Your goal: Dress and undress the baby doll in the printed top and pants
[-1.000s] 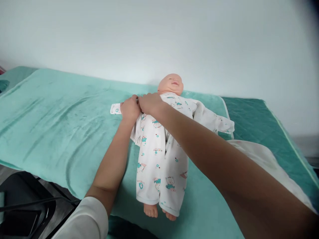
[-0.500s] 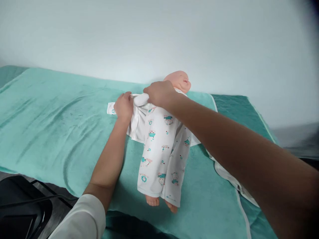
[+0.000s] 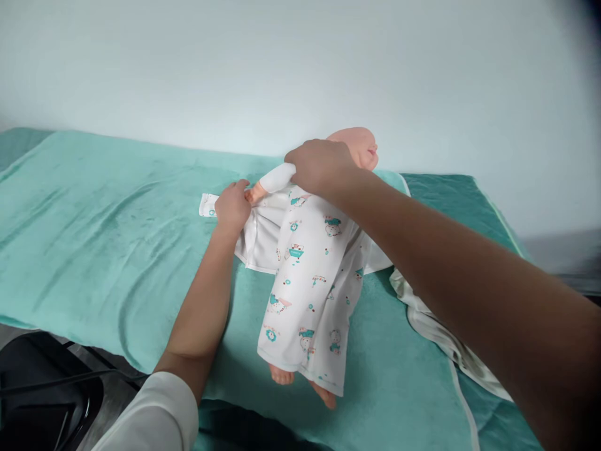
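A baby doll (image 3: pixel 361 144) lies on its back, its head towards the wall, in white printed trousers (image 3: pixel 310 275). Its white-sleeved arm (image 3: pixel 278 178) reaches to the left, with the small hand (image 3: pixel 255 193) bare. My right hand (image 3: pixel 322 166) is closed around the upper part of that arm, near the shoulder. Beneath the doll spreads an open white printed baby shirt (image 3: pixel 265 241), plain side up. My left hand (image 3: pixel 233 205) is closed on the shirt beside the doll's hand, and the sleeve's end (image 3: pixel 207 205) sticks out to its left. My left fingertips are partly hidden.
A green towel (image 3: pixel 117 238) covers the table, over a darker green cloth (image 3: pixel 451 207). Crumpled pale fabric (image 3: pixel 436 332) lies to the right under my forearm. The white wall (image 3: pixel 235 75) borders the far edge. A black chair (image 3: pixel 47 388) stands at lower left.
The doll's upper body has shifted to the right, with my right hand moving along. Its bare hand now shows beside my left hand, which has lowered slightly.
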Demonstrator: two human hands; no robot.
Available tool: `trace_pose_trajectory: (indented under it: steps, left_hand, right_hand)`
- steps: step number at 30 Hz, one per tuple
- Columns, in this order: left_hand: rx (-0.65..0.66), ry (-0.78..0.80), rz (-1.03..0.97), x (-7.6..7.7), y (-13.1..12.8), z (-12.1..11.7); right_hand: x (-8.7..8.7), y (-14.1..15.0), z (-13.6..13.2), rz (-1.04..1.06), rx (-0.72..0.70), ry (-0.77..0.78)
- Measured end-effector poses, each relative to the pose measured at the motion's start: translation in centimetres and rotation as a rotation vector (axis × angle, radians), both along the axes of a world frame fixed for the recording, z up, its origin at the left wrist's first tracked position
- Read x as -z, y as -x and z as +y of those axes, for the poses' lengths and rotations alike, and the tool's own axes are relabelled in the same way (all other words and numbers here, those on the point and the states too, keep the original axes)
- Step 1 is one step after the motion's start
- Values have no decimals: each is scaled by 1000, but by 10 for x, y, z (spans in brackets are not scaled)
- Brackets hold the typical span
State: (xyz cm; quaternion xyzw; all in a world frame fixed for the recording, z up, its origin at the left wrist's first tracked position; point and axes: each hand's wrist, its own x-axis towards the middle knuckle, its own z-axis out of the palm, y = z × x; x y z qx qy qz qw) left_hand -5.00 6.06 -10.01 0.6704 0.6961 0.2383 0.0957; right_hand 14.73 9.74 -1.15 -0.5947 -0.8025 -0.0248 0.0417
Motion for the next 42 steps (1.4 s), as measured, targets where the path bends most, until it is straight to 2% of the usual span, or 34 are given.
trace_pose_trajectory:
  steps: [5, 11, 15, 19, 22, 25, 27, 29, 31, 33, 37, 40, 42]
  left_hand:
    - [37, 23, 115, -4, -6, 1]
    - [135, -41, 266, -5, -16, 1]
    - [162, -75, 304, -6, -15, -1]
    - [89, -81, 334, -9, -12, -3]
    - [21, -78, 346, -9, -9, -3]
    - [-66, -59, 336, -8, -5, -2]
    - [-129, -36, 324, -7, -4, -2]
    - [-145, -13, 317, -7, -4, -2]
    - [-137, -11, 318, -7, -6, -4]
    - [-123, -31, 325, -8, -8, -6]
    - [-35, -55, 315, -11, -13, -9]
    - [79, -87, 254, -17, -16, -13]
    - [204, -157, 139, -26, -22, -18]
  right_hand:
    - [-3, 14, -13, 25, -22, 10]
    - [0, 42, -26, -60, -40, 130]
    - [4, 40, -25, 25, -28, 119]
    - [10, 12, -27, 275, -37, 102]
    - [22, -25, -42, 556, -61, -39]
    - [52, -66, -66, 748, 63, -213]
    - [79, -87, -80, 753, 161, -294]
    - [103, -98, -91, 725, 190, -342]
    - [117, -99, -97, 673, 208, -367]
    - [120, -97, -97, 612, 241, -370]
    - [113, -103, -88, 548, 309, -352]
    - [111, -117, -82, 610, 361, -355]
    - [111, -122, -80, 616, 368, -341]
